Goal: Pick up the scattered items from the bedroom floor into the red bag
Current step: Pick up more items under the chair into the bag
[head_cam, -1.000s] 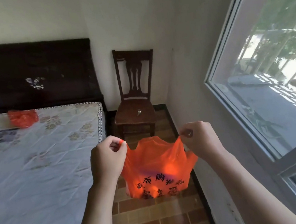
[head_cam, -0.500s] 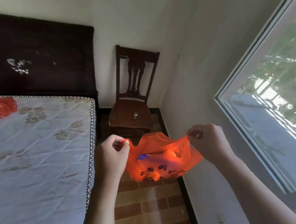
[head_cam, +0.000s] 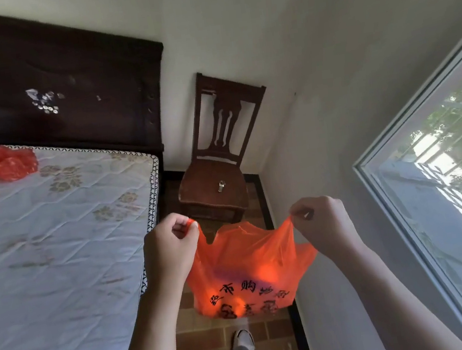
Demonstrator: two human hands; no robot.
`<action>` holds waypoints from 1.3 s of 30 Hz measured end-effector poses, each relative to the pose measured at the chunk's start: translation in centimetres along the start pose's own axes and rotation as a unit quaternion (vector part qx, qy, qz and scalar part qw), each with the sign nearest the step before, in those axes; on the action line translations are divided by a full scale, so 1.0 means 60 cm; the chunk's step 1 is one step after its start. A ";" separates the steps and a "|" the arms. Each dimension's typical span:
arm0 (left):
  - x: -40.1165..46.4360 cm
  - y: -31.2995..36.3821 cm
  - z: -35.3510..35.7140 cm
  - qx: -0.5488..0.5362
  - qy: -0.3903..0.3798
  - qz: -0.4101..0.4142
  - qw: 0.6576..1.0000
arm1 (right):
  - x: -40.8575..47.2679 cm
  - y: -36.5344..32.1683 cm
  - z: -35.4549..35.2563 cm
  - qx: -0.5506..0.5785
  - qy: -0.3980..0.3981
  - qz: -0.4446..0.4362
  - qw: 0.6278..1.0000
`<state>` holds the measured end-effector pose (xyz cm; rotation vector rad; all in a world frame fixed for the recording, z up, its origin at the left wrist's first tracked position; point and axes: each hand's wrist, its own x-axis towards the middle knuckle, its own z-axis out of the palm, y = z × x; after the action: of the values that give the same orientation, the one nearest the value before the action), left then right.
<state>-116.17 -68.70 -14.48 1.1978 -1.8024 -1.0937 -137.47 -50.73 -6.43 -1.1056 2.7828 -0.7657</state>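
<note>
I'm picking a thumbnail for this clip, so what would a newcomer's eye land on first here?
First, the red bag, held up mid-frame over the tiled floor, its mouth stretched open between the left hand and the right hand, each pinching a handle. Next, the dark wooden chair in the corner behind it. Last, a crumpled red plastic bag lying on the mattress at left.

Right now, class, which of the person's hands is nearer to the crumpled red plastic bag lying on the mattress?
Left. The left hand is beside the mattress edge, on the crumpled red plastic bag's side; the right hand is farther off, toward the window.
</note>
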 end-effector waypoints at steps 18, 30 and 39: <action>0.224 0.003 0.249 0.085 -0.022 -0.026 0.996 | 0.329 0.160 0.108 0.065 -0.080 0.031 0.994; 0.336 -0.152 0.386 0.115 -0.047 -0.068 0.990 | 0.474 0.271 0.305 0.061 -0.139 0.055 0.987; 0.368 -0.275 0.418 0.181 -0.104 -0.054 0.977 | 0.480 0.313 0.453 0.054 -0.149 0.083 0.984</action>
<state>-139.66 -86.39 -37.32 1.4494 -2.1893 -1.0084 -164.69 -69.58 -35.15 -0.8757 2.5116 -0.6631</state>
